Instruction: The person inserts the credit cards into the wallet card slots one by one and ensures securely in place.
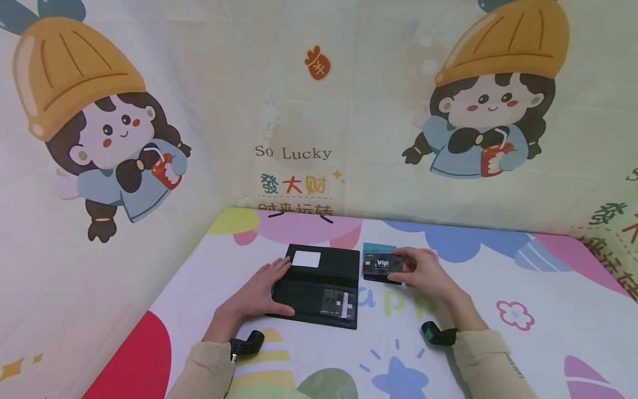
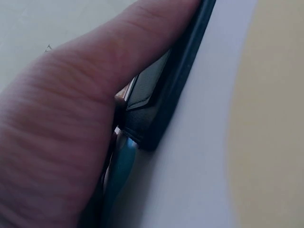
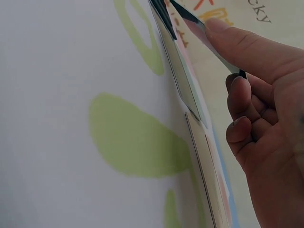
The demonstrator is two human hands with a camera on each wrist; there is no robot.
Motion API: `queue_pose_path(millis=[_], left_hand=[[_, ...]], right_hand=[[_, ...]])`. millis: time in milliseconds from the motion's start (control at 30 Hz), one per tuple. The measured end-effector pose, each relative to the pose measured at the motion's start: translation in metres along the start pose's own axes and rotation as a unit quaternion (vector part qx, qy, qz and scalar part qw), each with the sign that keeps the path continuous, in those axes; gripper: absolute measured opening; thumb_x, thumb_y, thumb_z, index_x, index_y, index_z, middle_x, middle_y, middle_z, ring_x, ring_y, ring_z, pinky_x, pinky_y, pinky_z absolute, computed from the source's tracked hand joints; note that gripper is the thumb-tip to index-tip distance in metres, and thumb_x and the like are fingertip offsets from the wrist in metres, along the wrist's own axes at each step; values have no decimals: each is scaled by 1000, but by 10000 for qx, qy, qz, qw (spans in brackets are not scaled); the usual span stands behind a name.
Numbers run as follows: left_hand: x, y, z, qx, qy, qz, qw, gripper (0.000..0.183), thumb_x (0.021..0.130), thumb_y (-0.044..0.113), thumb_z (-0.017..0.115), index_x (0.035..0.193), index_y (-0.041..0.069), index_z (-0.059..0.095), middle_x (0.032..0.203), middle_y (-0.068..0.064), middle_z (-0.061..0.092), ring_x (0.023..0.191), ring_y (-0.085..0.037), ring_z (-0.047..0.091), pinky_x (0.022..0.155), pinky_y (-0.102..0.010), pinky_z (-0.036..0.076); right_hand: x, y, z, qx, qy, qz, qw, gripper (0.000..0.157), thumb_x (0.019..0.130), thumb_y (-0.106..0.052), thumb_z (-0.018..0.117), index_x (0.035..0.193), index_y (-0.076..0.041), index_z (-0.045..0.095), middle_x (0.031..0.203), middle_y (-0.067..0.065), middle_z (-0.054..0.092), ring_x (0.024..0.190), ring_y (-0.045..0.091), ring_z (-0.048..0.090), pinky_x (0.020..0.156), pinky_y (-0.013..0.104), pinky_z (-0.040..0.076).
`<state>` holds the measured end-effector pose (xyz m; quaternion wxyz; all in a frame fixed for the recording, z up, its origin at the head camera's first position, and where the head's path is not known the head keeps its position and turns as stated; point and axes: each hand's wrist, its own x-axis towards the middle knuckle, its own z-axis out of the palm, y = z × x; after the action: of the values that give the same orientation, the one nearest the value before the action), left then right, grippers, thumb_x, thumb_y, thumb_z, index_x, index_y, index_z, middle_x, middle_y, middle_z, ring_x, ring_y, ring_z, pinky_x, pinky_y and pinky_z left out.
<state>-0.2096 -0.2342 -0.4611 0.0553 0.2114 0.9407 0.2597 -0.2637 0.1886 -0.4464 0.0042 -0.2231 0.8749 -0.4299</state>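
A black card wallet (image 1: 299, 299) lies unfolded flat on the table, its fold running across the middle. Cards (image 1: 330, 302) sit at the right of its lower half, and a white rectangle (image 1: 306, 259) shows on the upper half. My left hand (image 1: 256, 291) rests on the wallet's left side, fingers extended and thumb along the lower edge. Between thumb and fingers, my right hand (image 1: 426, 271) pinches a black "Vip" card (image 1: 382, 264) just right of the wallet. Behind it lies a teal card (image 1: 375, 247); another dark card (image 1: 387, 279) peeks out below.
In the right wrist view, flat cards (image 3: 183, 76) lie on the table below the right hand. The cloth (image 1: 309, 354) under everything is printed with colourful shapes. A patterned backdrop (image 1: 369, 127) rises behind the table's far edge.
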Motion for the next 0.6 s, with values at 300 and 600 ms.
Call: queue_pose_path(millis=[300,600], left_hand=[[0,1,0,-8,-2,-28,10000,119,69,68,80,158,6,31,166,-6,23,153,-26,13,123,-49,8],[1,-1,1,23,-1,-25,10000,119,69,69,79,158,6,32,166,-5,23,153,-27,13,123,-50,9]], right_hand=[[7,-2,7,207,-124,62,9997,59,81,-18,88,128,4,61,77,4,55,63,19,52,51,26,46],[14,-6,15,84,-144,16,9999,57,81,-17,87,128,3,62,79,2,56,72,21,53,60,26,45]])
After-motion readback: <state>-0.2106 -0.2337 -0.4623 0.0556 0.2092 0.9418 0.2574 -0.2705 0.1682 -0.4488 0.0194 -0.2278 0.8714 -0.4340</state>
